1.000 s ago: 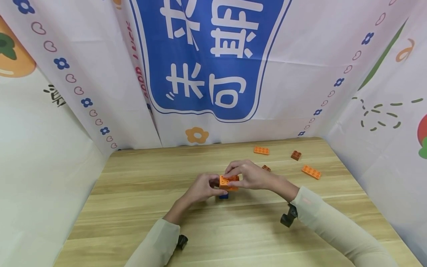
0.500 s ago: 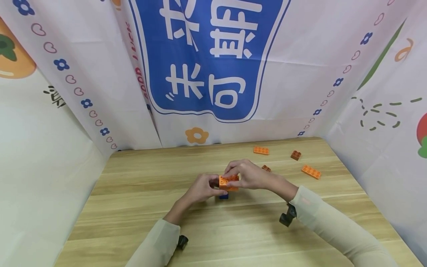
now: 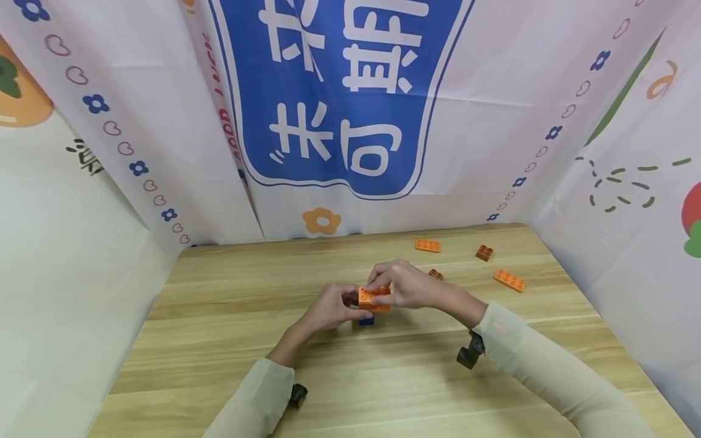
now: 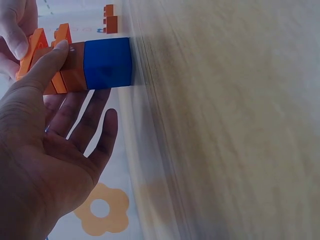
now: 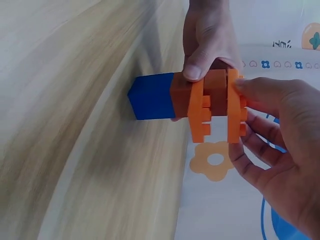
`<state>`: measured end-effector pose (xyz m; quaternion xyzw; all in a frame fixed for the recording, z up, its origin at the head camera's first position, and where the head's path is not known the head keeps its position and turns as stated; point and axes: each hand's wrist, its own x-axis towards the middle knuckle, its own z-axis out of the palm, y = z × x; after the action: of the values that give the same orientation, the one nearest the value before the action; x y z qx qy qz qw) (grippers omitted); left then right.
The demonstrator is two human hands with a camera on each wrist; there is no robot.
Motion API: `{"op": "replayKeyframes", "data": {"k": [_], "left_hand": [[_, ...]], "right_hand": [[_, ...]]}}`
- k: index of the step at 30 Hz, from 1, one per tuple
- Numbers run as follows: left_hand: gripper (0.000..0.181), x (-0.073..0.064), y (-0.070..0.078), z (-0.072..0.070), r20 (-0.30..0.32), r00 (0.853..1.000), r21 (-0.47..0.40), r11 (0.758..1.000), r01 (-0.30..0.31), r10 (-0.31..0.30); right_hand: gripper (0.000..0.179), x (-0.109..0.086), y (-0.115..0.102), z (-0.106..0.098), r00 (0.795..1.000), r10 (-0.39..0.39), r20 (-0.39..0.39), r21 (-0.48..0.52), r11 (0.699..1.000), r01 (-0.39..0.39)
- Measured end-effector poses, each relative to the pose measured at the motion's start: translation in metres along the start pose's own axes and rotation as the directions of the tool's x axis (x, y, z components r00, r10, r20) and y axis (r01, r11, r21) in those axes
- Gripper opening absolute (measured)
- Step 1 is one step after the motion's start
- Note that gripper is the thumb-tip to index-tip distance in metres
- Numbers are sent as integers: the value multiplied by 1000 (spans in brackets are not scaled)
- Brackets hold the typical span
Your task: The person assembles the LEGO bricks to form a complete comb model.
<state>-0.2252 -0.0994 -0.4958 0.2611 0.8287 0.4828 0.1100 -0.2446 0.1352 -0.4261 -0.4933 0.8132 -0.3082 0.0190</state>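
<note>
A stack of toy building bricks stands upright on the table between both hands. At its base is a blue brick (image 5: 152, 97). Above it come a brown brick (image 5: 180, 97), a flat orange brick (image 5: 198, 117), another brown brick (image 5: 216, 90) and a flat orange top brick (image 5: 233, 112). The orange layers stick out to one side with their studs showing. My left hand (image 3: 331, 307) holds the stack's middle, thumb on the near face and fingers behind. From above, my right hand (image 3: 408, 286) pinches the top orange brick between thumb and fingers.
Two loose flat orange bricks, one at the back (image 3: 428, 245) and one farther right (image 3: 509, 280), lie on the wooden table (image 3: 219, 353). A small brown brick (image 3: 484, 252) lies near them; another brown brick (image 3: 435, 274) is partly behind the right hand. Printed cloth (image 3: 465, 152) surrounds the table.
</note>
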Motion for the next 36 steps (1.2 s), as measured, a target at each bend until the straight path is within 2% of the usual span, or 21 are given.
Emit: {"op": "replayKeyframes", "data": {"k": [11, 18, 25, 29, 36], "left_hand": [[22, 3, 1, 1, 5, 1000, -5, 1000, -21, 21], [24, 2, 0, -1, 1, 1000, -8, 999, -32, 32], [24, 0, 1, -2, -2, 1000, 12, 1000, -2, 2], [24, 1, 0, -2, -9, 1000, 17, 1000, -6, 6], [26, 0, 0, -2, -10, 1000, 40, 999, 11, -10]], "right_hand": [[22, 1, -5, -4, 999, 44, 29, -62, 997, -42], [22, -1, -3, 1, 1000, 12, -10, -74, 997, -12], [23, -4, 0, 6, 999, -19, -34, -117, 993, 15], [23, -5, 2, 4, 999, -37, -38, -136, 990, 32], [28, -11, 8, -9, 999, 7, -34, -140, 990, -12]]}}
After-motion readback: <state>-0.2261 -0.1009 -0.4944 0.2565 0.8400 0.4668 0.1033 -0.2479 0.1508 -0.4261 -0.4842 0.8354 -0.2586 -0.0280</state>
